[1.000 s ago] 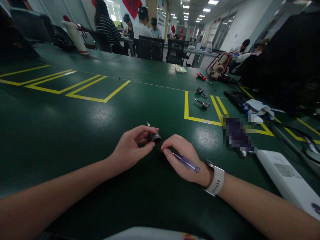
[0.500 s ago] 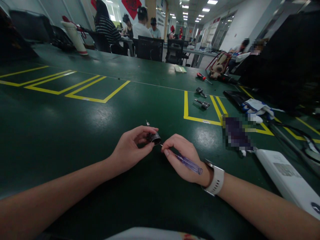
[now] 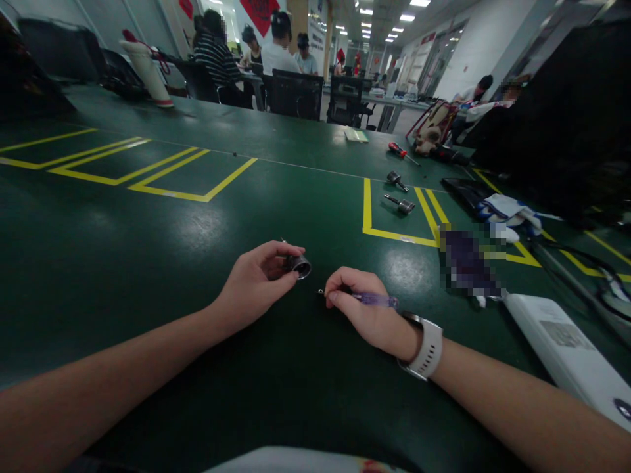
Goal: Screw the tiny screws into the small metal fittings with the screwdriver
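My left hand (image 3: 257,279) grips a small grey metal part (image 3: 297,264) with a round open end, held just above the green table (image 3: 148,263). My right hand (image 3: 367,309), with a white watch on the wrist, holds a small screwdriver with a clear purple handle (image 3: 375,299). The screwdriver lies almost flat, its tip pointing left, a short gap away from the metal part. Both hands are near the middle of the table in front of me.
Two similar metal parts (image 3: 400,205) lie inside a yellow-taped box, a red-handled screwdriver (image 3: 398,151) beyond them. A white flat device (image 3: 562,355), gloves (image 3: 507,211) and cables sit at the right. Several people sit at desks at the back.
The screwdriver tip has come out of the metal part and the handle has dropped flatter. My left hand has shifted the part slightly left and up.
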The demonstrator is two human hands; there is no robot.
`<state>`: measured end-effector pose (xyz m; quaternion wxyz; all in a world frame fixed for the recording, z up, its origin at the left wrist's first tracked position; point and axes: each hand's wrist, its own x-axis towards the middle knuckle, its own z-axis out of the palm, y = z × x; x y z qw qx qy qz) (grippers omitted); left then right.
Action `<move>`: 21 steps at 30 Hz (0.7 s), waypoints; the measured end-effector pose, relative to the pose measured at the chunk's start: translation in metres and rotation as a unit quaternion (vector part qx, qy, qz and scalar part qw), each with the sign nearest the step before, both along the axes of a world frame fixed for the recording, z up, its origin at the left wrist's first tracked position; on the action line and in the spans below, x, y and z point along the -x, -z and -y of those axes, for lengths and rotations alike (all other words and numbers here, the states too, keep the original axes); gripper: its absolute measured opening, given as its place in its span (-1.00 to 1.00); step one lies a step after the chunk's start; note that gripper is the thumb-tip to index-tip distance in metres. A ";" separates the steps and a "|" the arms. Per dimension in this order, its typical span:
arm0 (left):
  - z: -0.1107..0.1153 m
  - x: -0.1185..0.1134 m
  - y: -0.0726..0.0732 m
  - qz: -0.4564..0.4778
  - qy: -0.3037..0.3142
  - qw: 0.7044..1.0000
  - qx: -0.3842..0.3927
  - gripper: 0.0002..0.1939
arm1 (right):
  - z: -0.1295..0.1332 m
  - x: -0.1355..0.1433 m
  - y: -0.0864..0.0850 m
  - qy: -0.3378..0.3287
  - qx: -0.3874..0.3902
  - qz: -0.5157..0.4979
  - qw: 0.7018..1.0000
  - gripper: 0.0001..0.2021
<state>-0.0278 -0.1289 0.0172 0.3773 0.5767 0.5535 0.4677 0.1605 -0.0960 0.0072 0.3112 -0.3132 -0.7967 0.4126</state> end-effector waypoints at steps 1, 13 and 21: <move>0.000 0.000 0.000 -0.001 0.000 1.000 0.001 -0.72 | 0.000 0.000 -0.001 0.010 0.020 -0.009 1.000 -0.86; 0.001 0.002 0.002 -0.001 -0.001 1.000 0.018 -0.71 | -0.004 0.001 -0.001 0.047 0.115 -0.031 0.992 -0.85; 0.003 -0.002 -0.004 0.020 -0.021 0.999 0.037 -0.67 | -0.002 0.001 -0.007 0.058 0.037 0.087 0.994 -0.83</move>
